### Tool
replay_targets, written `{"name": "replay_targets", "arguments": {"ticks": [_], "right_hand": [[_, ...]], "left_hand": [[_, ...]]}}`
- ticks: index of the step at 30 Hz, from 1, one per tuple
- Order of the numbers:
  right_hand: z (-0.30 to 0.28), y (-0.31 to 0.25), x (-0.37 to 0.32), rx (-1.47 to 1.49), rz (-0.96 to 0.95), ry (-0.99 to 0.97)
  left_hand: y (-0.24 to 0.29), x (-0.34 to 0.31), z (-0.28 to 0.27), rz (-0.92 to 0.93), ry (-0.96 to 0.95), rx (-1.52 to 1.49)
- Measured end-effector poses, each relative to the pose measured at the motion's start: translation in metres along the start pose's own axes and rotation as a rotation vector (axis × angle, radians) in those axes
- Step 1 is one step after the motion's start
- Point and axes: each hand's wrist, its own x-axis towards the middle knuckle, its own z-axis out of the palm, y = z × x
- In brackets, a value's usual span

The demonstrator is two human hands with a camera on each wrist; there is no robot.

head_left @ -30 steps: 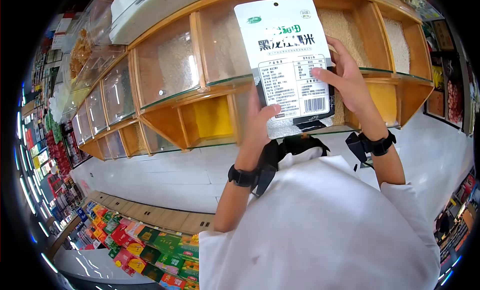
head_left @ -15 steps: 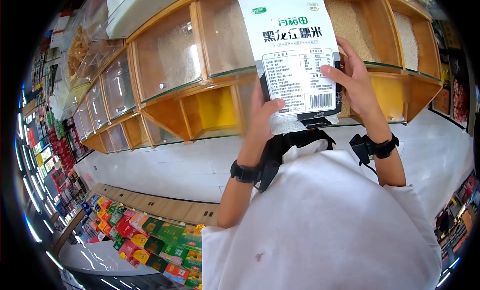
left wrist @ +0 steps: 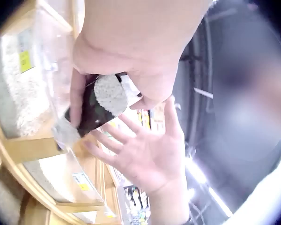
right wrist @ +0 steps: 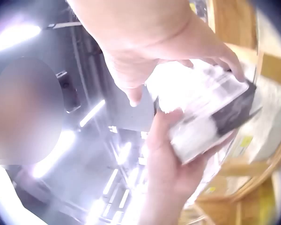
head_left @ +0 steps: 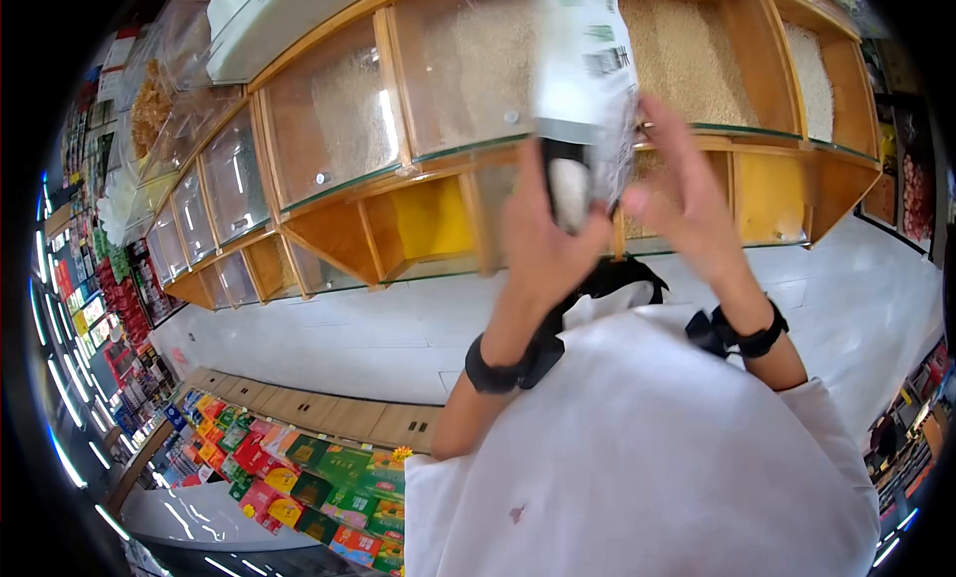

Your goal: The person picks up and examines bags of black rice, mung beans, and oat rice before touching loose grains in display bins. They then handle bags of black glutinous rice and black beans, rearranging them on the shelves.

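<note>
A white and black bag of rice (head_left: 586,74) is turned partly edge-on in the head view, its printed side foreshortened and blurred. My left hand (head_left: 546,240) grips its lower end between thumb and fingers. In the left wrist view, white grains show through a rounded window on the bag (left wrist: 111,93). Beside the bag's right edge is my right hand (head_left: 695,209), with its fingers extended. The left wrist view shows the palm of that right hand (left wrist: 147,157) with fingers spread, their tips close to the bag. Part of the left hand's fingers is hidden behind the bag.
Wooden bins (head_left: 393,169) of loose grain stand in two tiers beyond the hands, several behind clear panels. A yellow-filled bin (head_left: 428,219) is in the lower tier. Colourful boxes (head_left: 299,477) are stacked at lower left. Clear plastic packaging (head_left: 159,109) hangs over the upper left.
The bag has turned from facing me with its printed back to nearly edge-on. My right hand has let go of its right side and its fingers have straightened; the left keeps hold.
</note>
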Motion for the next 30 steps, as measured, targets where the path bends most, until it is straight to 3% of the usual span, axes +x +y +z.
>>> {"name": "replay_targets", "arguments": {"ticks": [2, 3, 5, 7, 9, 11, 12, 14, 18, 21, 30], "right_hand": [[0.015, -0.020, -0.008, 0.291, 0.074, -0.119], [0.013, -0.019, 0.002, 0.140, -0.026, 0.010], [0.000, -0.009, 0.025, 0.217, 0.103, 0.115], [-0.014, 0.007, 0.055, 0.464, 0.138, 0.077], [-0.021, 0.023, 0.082, 0.545, 0.211, 0.072], [-0.023, 0.039, 0.096, 0.507, 0.190, 0.023], [-0.023, 0.041, 0.102, 0.463, 0.188, -0.039], [-0.021, 0.036, 0.102, 0.479, 0.198, -0.093], [-0.009, 0.039, 0.098, 0.460, 0.204, -0.121], [-0.009, 0.036, 0.103, 0.376, 0.129, -0.091], [-0.008, 0.040, 0.120, 0.319, 0.040, -0.018]], "left_hand": [[0.013, -0.001, 0.010, 0.263, -0.088, 0.058], [0.025, 0.000, 0.013, 0.346, -0.101, 0.132], [0.025, 0.009, 0.009, 0.416, -0.125, 0.237], [0.015, 0.022, -0.001, 0.478, -0.155, 0.357], [-0.007, 0.053, -0.009, 0.532, 0.073, 0.500], [-0.024, 0.075, -0.004, 0.253, 0.179, 0.084], [-0.035, 0.088, -0.004, 0.265, 0.182, 0.084], [-0.054, 0.106, -0.007, -0.125, -0.216, -0.776], [-0.055, 0.103, -0.002, -0.105, -0.114, -0.629], [-0.058, 0.102, 0.003, -0.053, -0.070, -0.767], [-0.062, 0.111, 0.005, -0.048, -0.090, -0.707]]}}
